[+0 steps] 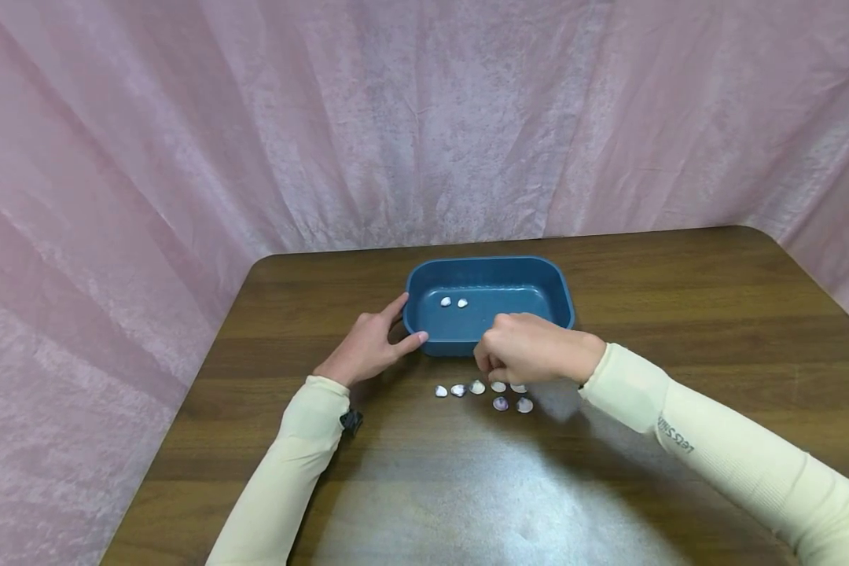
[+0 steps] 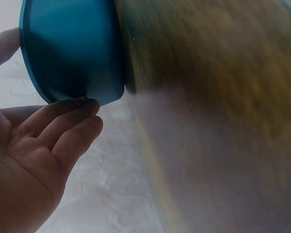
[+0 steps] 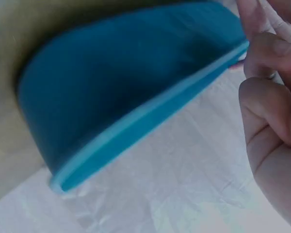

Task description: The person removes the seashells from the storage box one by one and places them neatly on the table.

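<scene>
A blue rectangular tub (image 1: 453, 347) sits near the table's back edge, with two small white shells (image 1: 446, 302) inside on the left. My left hand (image 1: 364, 346) spans the tub's left end, thumb at the front corner and straight fingers against its side. In the left wrist view those fingers (image 2: 70, 121) touch the tub's outer wall. Over the front rim is my right hand (image 1: 534, 346), its fingers curled. Between them a tiny pale edge of a seashell (image 3: 271, 75) peeks out, mostly hidden. Below that hand, several seashells (image 1: 477, 387) form a row, two more (image 1: 501, 404) under its right end.
The brown wooden table (image 1: 679, 314) has rounded back corners. A pink curtain (image 1: 424, 118) hangs directly behind it and along the sides. Glare lies on the table's front part. A small black device (image 1: 351, 423) is at the left wrist.
</scene>
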Demonstrator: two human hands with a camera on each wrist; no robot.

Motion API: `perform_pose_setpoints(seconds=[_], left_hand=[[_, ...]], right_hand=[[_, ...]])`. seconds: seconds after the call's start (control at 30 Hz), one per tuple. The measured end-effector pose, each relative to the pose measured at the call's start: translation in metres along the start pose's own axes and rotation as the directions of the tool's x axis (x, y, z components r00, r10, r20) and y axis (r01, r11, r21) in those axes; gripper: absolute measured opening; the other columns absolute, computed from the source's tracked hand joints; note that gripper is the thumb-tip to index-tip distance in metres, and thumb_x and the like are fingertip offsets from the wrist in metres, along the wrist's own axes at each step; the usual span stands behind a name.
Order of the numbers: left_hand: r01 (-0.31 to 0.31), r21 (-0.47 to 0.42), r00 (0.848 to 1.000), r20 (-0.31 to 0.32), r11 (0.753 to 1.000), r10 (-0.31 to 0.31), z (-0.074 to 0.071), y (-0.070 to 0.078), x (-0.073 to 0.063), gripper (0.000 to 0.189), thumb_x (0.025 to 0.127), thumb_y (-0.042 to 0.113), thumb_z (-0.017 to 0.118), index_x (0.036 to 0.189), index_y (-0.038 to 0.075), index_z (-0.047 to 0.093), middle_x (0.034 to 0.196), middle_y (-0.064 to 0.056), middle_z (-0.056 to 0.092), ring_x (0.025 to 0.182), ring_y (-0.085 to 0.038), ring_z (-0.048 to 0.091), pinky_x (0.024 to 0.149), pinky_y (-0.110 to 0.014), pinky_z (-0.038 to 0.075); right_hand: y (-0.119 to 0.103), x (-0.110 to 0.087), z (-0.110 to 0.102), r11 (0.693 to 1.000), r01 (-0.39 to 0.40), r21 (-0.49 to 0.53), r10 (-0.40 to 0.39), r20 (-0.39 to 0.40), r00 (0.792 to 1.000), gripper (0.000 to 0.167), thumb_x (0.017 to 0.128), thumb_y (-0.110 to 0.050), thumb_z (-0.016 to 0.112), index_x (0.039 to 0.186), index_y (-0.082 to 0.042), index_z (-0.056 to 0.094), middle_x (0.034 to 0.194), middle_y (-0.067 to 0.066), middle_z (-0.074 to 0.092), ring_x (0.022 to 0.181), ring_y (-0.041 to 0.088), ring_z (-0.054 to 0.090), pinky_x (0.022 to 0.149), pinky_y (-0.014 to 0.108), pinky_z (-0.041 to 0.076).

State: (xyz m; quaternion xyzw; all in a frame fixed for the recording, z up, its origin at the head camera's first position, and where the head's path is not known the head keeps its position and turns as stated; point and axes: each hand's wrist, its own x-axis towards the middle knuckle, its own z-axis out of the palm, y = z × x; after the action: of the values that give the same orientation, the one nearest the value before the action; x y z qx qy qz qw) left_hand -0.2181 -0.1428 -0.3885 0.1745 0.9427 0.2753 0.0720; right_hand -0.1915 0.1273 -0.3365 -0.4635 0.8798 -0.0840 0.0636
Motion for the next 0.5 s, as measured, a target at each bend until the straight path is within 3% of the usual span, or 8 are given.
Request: perform_pose_setpoints(seconds=[0.27, 0.5], left_hand=[[-0.014, 0.015, 1.0, -0.006, 1.0, 0.014, 0.001, 0.001, 0.001, 0.087, 0.096, 0.052, 0.062, 0.16, 0.007, 0.024, 0.15, -0.02, 0.051, 0.139, -0.029, 0.053, 0.112, -0.045, 0.047], [-0.018, 0.019, 1.0, 0.0, 1.0, 0.018, 0.001, 0.001, 0.0, 0.087, 0.096, 0.053, 0.061, 0.16, 0.007, 0.023, 0.151, -0.019, 0.051, 0.139, -0.028, 0.052, 0.112, -0.045, 0.047]], right_hand=[[0.011, 0.019, -0.029, 0.999, -0.021, 0.048, 0.02, 0.029, 0.999, 0.003, 0.085, -0.013, 0.079, 0.087, -0.014, 0.078, 0.074, -0.007, 0.072, 0.069, 0.003, 0.063, 0.067, 0.026, 0.057], [0.024, 0.046, -0.043, 0.996, -0.035, 0.078, 0.031, 0.053, 0.998, 0.006, 0.089, -0.011, 0.075, 0.094, -0.011, 0.078, 0.083, -0.001, 0.076, 0.073, 0.008, 0.068, 0.073, 0.029, 0.06]])
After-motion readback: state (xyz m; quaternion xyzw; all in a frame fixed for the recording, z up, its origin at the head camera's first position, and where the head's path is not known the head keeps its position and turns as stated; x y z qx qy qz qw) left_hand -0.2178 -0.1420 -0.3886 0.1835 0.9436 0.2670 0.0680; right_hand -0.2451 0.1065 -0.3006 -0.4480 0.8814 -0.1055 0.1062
